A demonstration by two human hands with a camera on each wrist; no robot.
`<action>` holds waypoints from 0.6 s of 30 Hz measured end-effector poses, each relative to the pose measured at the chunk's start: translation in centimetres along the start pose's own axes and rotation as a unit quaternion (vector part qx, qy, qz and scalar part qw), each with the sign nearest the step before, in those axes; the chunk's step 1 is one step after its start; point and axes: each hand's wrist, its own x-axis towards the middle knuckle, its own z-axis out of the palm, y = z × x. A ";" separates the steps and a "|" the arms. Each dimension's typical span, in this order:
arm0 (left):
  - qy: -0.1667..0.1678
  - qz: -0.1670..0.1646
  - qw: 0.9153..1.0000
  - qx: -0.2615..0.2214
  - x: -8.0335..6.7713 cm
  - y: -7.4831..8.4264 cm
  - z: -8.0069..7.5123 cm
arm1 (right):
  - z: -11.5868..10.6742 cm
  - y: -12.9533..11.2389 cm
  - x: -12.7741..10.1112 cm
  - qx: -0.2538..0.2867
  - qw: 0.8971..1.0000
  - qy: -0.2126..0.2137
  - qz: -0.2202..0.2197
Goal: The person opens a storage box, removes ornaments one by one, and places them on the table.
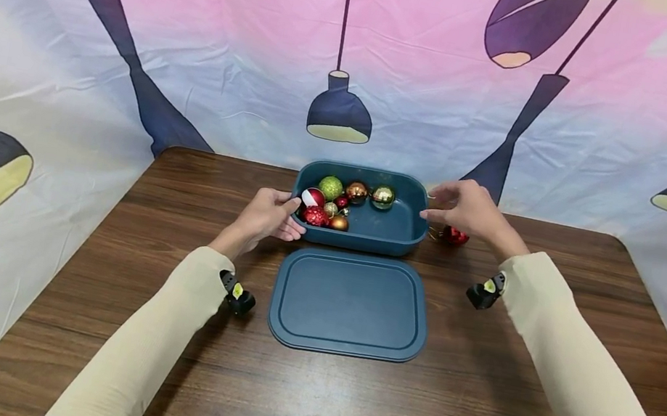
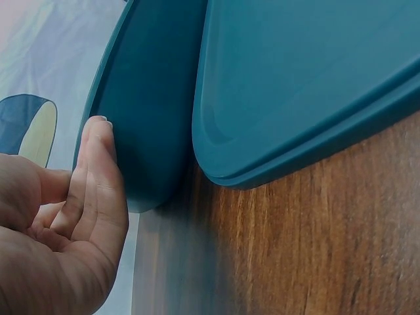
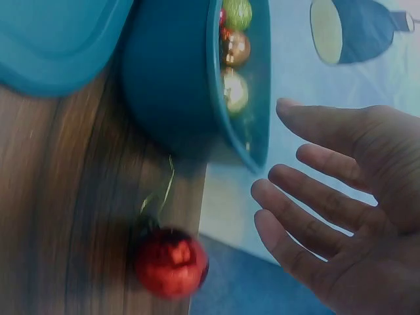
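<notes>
A dark teal lidded-style container (image 1: 354, 241) stands uncovered at the back of the table, baubles grouped in its left part. My left hand (image 1: 268, 215) grips its left front corner, thumb at the rim and fingers along the outer wall. In the left wrist view these fingers (image 2: 98, 177) lie against the teal side. At the container's right end is my right hand (image 1: 466, 207), empty, fingers spread and slightly bent close to the rim. A red bauble (image 3: 172, 264) with a gold string lies on the table below that hand, outside the container.
The matching teal lid (image 1: 350, 304) lies flat on the table just in front of the container. Inside are a green bauble (image 1: 331, 188), a copper one (image 1: 357, 192), a gold one (image 1: 382, 197) and several others. A printed cloth (image 1: 249, 76) hangs behind the wooden table (image 1: 326, 413).
</notes>
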 end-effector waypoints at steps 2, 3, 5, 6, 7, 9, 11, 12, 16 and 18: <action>0.003 0.001 1.000 0.002 0.0 0.0 0.1 | 0.4 -0.5 0.4 0.005 1.000 -0.002 -0.004; 0.004 0.002 1.000 0.004 0.0 0.1 0.1 | 0.6 -0.8 0.6 0.008 1.000 -0.004 -0.004; 0.008 0.000 1.000 0.004 -0.1 0.1 0.1 | 1.1 -1.4 1.0 0.014 1.000 -0.011 -0.001; 0.010 0.000 1.000 0.005 -0.1 0.1 0.1 | 1.3 -1.7 1.2 0.015 1.000 -0.014 0.001; 0.008 0.001 1.000 0.007 -0.1 0.1 0.1 | 1.6 -2.0 1.3 0.016 1.000 -0.017 0.002; 0.008 0.000 1.000 0.007 -0.1 0.1 0.1 | 2.0 -2.4 1.7 0.015 1.000 -0.021 0.002; 0.008 0.000 1.000 0.008 -0.1 0.1 0.1 | 2.5 -2.8 2.1 0.012 1.000 -0.025 0.000; 0.008 -0.001 1.000 0.007 -0.1 0.1 0.1 | 2.7 -3.0 2.3 0.010 1.000 -0.026 0.000; 0.009 -0.003 1.000 0.009 -0.1 0.1 0.1 | 3.5 -3.4 3.1 0.006 0.999 -0.033 0.002; 0.010 -0.003 1.000 0.009 -0.1 0.1 0.1 | 3.8 -3.5 3.4 0.005 0.999 -0.036 0.005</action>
